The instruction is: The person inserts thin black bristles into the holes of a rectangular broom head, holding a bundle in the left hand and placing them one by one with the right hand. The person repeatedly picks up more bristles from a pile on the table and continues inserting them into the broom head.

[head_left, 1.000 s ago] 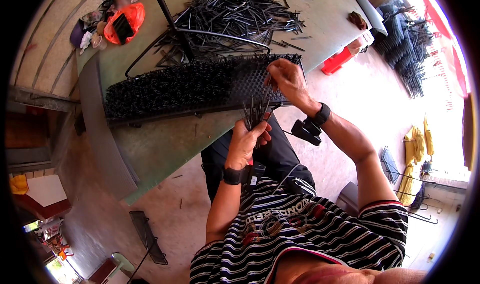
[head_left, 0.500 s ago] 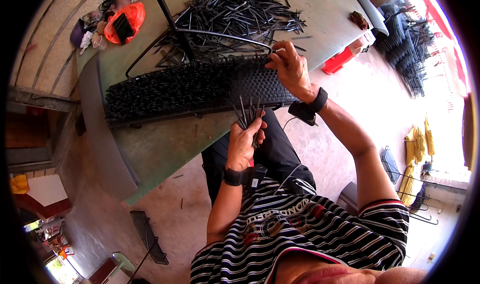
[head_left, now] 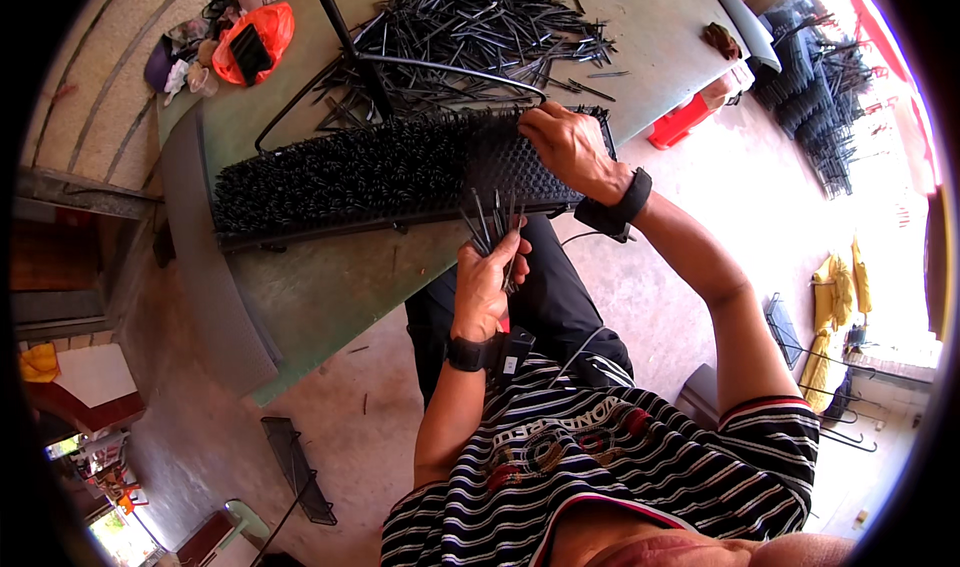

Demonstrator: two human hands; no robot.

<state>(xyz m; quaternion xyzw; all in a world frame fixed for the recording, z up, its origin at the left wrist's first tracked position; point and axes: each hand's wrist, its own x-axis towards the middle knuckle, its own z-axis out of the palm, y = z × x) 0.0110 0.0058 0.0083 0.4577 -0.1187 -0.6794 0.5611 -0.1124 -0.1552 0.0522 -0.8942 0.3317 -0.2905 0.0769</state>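
A long black brush panel lies across the table edge, with a bent metal rod frame rising behind it. Dense black tufts cover its left and middle parts, while bare holes show in the honeycomb section toward the right. My left hand, just below the panel's near edge, grips a bundle of thin black strips pointing upward. Over the honeycomb section, near the far edge, my right hand has its fingers bent and pressed together. Whatever those fingertips may hold is hidden.
A heap of loose black strips covers the far part of the green table. An orange plastic bag with a dark phone lies far left. Another rack piece rests on the floor, lower left. Dark racks are stacked far right.
My right hand has come down and left onto the honeycomb section, and its fingers have closed together. My left hand stays nearly still with its strips.
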